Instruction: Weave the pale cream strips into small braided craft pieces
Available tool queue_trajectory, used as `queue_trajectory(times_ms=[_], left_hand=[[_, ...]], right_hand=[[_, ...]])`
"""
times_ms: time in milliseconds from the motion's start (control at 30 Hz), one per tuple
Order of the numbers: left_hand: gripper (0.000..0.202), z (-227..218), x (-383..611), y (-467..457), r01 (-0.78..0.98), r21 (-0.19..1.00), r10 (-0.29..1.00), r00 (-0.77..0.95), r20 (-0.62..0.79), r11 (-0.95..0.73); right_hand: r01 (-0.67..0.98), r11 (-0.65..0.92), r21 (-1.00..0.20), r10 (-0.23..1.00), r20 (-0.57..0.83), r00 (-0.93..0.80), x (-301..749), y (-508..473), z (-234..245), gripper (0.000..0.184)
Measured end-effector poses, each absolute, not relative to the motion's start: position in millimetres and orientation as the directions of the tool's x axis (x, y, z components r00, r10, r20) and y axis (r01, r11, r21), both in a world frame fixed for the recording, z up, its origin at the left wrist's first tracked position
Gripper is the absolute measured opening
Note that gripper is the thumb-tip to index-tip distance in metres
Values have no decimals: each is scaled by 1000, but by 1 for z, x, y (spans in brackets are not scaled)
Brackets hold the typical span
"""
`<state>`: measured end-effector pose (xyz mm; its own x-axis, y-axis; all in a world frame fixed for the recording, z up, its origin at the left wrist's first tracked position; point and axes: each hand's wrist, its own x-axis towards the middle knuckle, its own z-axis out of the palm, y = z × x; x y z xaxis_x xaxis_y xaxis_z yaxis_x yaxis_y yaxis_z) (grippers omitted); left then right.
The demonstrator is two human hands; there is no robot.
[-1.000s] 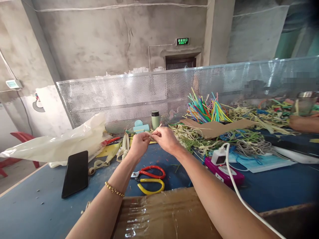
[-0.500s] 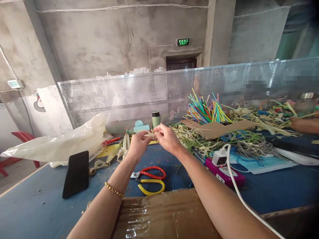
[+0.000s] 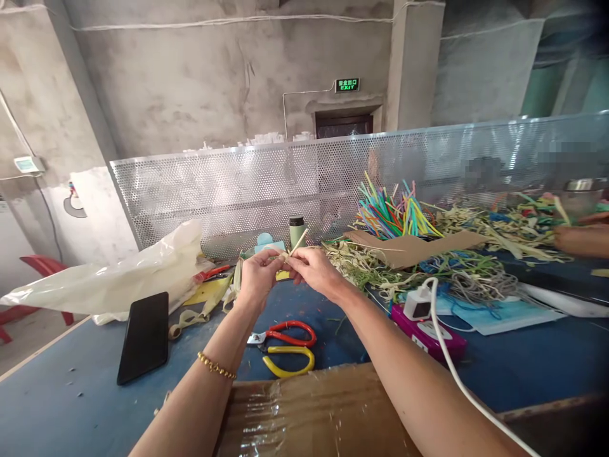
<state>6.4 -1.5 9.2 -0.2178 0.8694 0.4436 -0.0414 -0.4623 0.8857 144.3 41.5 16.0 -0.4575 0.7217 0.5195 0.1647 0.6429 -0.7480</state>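
My left hand (image 3: pixel 259 273) and my right hand (image 3: pixel 311 268) meet over the middle of the blue table (image 3: pixel 200 374). Both are closed, fingertips pinched on a pale plant-fibre strip (image 3: pixel 299 242) whose end sticks up between them toward the right. The rest of the strip is mostly hidden by my fingers. Nearer me, below the hands, lie scissors (image 3: pixel 290 349) with one red and one yellow handle. Just behind my hands stands a green bottle (image 3: pixel 297 230) with a black lid. A cardboard box (image 3: pixel 314 412) sits under my forearms.
On the left are a black phone (image 3: pixel 143 337) and a clear plastic bag (image 3: pixel 118 273). Tangled fibre strips (image 3: pixel 380 273), coloured stems (image 3: pixel 397 212), a purple power block (image 3: pixel 428 333) and a blue face mask (image 3: pixel 509 314) lie right. Another person's hand (image 3: pixel 583 238) is at far right.
My fingers have shifted on the strip, and its end now points upward between my hands. My right hand has turned, with its fingers curled lower. The scissors have stayed put.
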Motion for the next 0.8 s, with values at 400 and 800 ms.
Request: queue_trajectory(times_ms=[400,800], left_hand=[[23,10,9,-2,84,871,826,-286,486,-483],[15,13,21,-8,31,868,812,-338,476,-496]], right_hand=[[157,645,-748,738,557,-381,138,31,18,23],[145,697,-702,714,664,-220,129,38,11,23]])
